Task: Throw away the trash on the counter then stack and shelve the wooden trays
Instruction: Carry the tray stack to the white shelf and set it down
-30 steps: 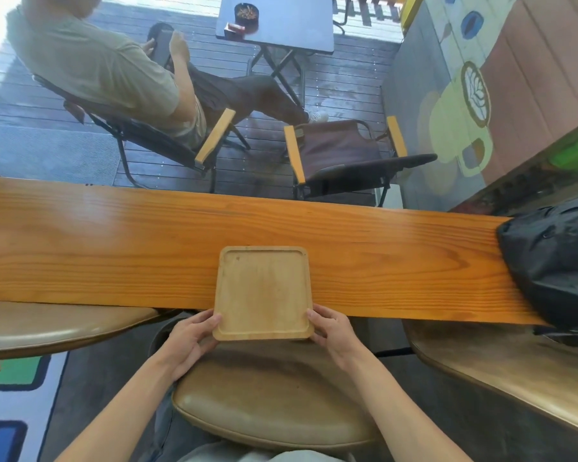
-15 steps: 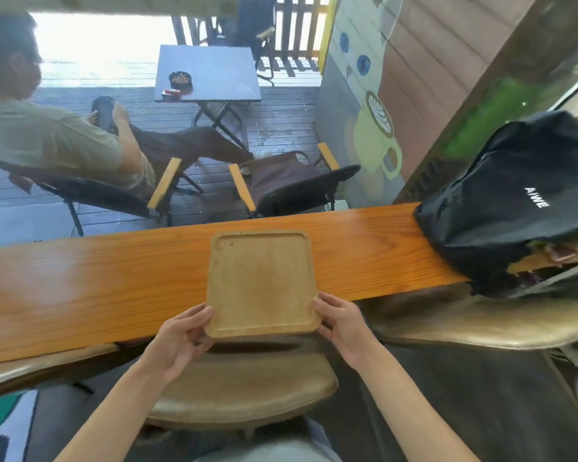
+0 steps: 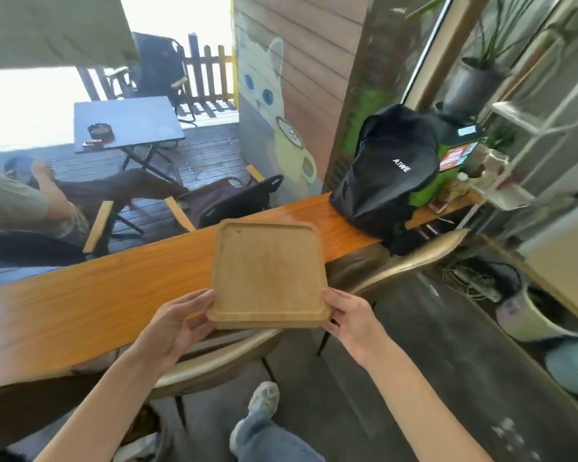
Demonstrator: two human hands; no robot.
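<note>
A square, light wooden tray with rounded corners and a raised rim [image 3: 267,275] is held in the air by both hands, its near edge toward the person and its far edge reaching over the front edge of the long orange-brown wooden counter [image 3: 90,301]. The tray is empty and its hollow side faces up. The left hand [image 3: 177,323] clasps the near left corner, thumb lying along the rim on top and the other fingers curled underneath. The right hand [image 3: 349,320] grips the near right corner, thumb pressed against the tray's side edge and the remaining fingers tucked below, out of view. Beneath the tray and hands is the curved back of a tan padded chair [image 3: 411,261] pushed up to the counter. A black backpack with white lettering [image 3: 391,175] sits on the counter's right end, well apart from the tray. Beyond the counter, outside on a dark deck, stand a grey folding table [image 3: 127,123] with a dark ashtray [image 3: 100,131] on it and black folding chairs with wooden armrests [image 3: 237,201]; another person in a green shirt [image 3: 10,201] sits at the left. A wall painting of a white cat with a cup [image 3: 281,128] rises behind the counter.
</note>
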